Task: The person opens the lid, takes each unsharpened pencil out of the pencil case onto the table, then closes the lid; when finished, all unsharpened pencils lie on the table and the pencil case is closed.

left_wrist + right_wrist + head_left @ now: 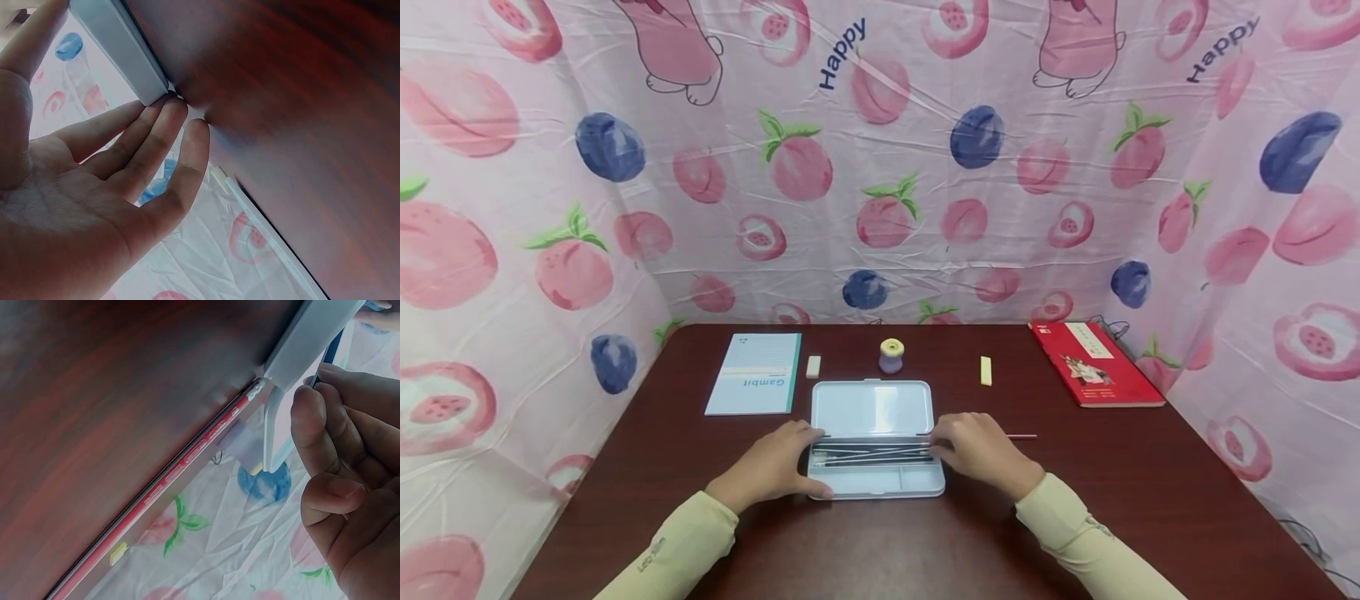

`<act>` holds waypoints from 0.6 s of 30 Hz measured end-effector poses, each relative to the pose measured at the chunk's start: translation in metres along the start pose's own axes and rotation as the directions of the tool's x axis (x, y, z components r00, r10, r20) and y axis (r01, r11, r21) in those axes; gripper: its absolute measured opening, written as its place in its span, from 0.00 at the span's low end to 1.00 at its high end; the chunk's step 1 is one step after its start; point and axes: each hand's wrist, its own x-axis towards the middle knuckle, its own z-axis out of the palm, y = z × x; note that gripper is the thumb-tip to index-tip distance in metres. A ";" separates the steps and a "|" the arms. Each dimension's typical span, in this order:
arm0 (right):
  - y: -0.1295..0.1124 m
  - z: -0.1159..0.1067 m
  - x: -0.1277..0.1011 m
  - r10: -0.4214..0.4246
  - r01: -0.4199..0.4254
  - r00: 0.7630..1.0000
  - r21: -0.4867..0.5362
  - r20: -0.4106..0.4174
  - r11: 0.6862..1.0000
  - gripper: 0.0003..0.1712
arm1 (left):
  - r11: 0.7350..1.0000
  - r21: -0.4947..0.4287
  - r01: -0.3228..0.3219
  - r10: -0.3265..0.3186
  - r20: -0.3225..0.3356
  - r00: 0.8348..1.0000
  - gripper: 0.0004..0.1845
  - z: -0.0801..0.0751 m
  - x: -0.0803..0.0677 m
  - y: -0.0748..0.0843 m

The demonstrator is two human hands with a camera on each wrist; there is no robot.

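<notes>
A pale blue pencil case [872,408] lies open on the table, its lid tilted back, with several pencils [872,454] in the rear compartment. My left hand [775,467] grips its left end, thumb at the front corner and fingers by the hinge. In the left wrist view, fingertips touch the underside corner of the case [119,50]. At the right end, my right hand [977,450] has curled fingers, pinching a thin dark pencil-like piece [331,350] over the case. A red pencil [162,484] lies on the table beyond that hand, its metal-ferruled end close to the case.
Behind the case are a white eraser [813,367], a purple-and-yellow round item [891,357] and a small yellow strip [986,371]. A light blue notebook [752,375] lies at the left, a red book [1097,367] at the right. Printed curtains [880,167] surround the table.
</notes>
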 end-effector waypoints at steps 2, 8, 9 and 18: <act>0.002 -0.001 -0.003 0.005 -0.005 1.000 0.002 -0.004 1.000 0.10 | 1.000 -0.001 -0.001 0.001 0.000 1.000 0.53 0.000 0.000 0.001; 0.009 -0.004 -0.011 0.036 -0.036 0.999 0.002 0.005 0.999 0.10 | 1.000 -0.006 -0.005 0.005 0.002 1.000 0.53 -0.001 0.000 0.001; 0.010 -0.005 -0.013 0.043 -0.043 0.999 -0.001 0.007 0.999 0.10 | 1.000 -0.005 -0.006 0.007 0.003 1.000 0.53 -0.001 0.000 0.001; 0.023 -0.009 -0.024 0.063 -0.063 0.998 -0.011 -0.006 0.998 0.10 | 1.000 0.003 0.003 -0.003 -0.004 1.000 0.53 0.002 0.000 -0.001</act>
